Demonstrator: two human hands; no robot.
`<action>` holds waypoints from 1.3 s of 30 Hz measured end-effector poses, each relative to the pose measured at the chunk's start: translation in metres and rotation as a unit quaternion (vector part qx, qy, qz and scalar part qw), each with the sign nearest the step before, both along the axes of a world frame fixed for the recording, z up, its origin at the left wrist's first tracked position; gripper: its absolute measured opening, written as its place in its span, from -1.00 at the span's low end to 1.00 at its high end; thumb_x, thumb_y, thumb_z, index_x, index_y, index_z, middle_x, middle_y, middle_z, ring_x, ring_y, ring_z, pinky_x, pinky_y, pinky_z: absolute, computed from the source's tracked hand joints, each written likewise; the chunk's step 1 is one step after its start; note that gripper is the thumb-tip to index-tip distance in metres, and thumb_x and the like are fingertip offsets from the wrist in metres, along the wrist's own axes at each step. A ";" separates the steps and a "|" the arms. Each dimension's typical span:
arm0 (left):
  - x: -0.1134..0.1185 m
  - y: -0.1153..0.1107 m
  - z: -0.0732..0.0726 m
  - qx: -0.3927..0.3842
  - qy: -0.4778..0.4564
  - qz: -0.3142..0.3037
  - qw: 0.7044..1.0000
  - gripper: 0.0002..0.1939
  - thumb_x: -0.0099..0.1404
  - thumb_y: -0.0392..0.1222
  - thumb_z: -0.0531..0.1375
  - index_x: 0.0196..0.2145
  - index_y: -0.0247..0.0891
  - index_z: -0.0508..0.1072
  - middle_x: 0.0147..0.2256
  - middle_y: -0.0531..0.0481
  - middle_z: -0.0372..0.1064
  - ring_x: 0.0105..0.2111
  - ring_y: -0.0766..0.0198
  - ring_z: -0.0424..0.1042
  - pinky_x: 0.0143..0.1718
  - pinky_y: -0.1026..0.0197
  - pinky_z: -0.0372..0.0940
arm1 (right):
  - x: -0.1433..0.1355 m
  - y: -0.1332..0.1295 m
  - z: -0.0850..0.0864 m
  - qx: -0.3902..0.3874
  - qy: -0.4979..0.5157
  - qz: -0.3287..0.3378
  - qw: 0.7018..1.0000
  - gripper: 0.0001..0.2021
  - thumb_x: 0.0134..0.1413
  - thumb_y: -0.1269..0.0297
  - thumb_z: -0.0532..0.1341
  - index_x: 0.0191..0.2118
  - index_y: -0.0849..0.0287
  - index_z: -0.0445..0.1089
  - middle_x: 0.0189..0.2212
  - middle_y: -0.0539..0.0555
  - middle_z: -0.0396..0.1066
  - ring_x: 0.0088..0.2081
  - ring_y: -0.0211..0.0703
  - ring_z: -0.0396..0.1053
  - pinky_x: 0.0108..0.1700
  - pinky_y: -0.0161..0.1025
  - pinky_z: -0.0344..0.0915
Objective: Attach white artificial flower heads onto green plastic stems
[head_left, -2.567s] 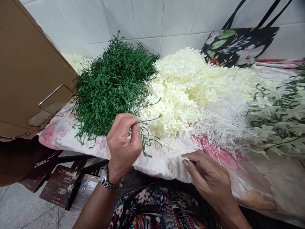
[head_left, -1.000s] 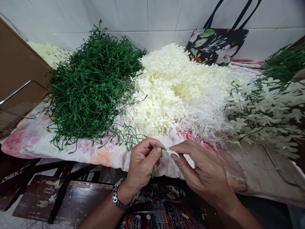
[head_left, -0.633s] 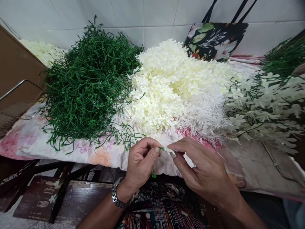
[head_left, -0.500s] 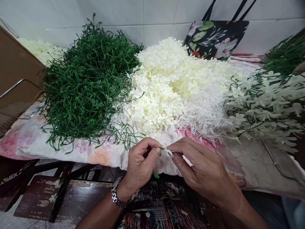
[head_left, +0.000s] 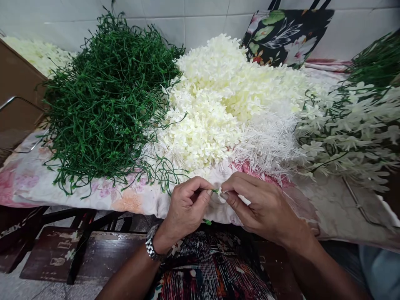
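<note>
My left hand (head_left: 191, 203) pinches a green plastic stem (head_left: 215, 191) between thumb and forefinger, its tip pointing right. Another green end of a stem hangs below that hand. Thumb and forefinger of my right hand (head_left: 256, 204) are closed on a small white artificial flower (head_left: 221, 194), which meets the stem tip. Part of the flower is hidden by the fingers. Beyond my hands lie a heap of loose green stems (head_left: 109, 108), a pile of cream-white flower heads (head_left: 206, 125) and a tuft of thin white plastic pieces (head_left: 270, 143).
Finished-looking white flower sprays (head_left: 350, 133) lie at the right. A black floral bag (head_left: 286, 39) leans against the tiled wall (head_left: 206, 27). At the left stands a brown cardboard box (head_left: 20, 83). The flowered cloth (head_left: 103, 191) ends just short of my lap.
The white flower has come up against the stem tip, where a small gap showed before. My head view has tilted slightly down; both hands stay in nearly the same place.
</note>
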State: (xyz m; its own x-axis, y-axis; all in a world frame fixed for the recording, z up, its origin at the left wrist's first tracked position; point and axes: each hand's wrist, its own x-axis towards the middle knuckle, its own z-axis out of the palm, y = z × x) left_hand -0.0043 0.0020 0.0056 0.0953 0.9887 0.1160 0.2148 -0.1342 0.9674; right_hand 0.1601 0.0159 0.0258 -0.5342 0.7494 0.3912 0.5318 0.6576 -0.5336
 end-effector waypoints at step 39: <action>-0.003 0.003 -0.002 0.010 0.032 -0.043 0.999 -0.83 0.11 -0.41 0.07 -0.56 -0.28 0.38 -0.64 0.11 0.26 -0.63 0.42 0.18 -0.57 0.36 0.10 | -0.006 0.004 -0.021 -0.109 0.115 0.009 0.987 -0.85 0.09 0.43 0.09 -0.49 0.21 0.26 -0.65 -0.10 0.18 -0.62 -0.41 0.12 -0.58 -0.42 0.07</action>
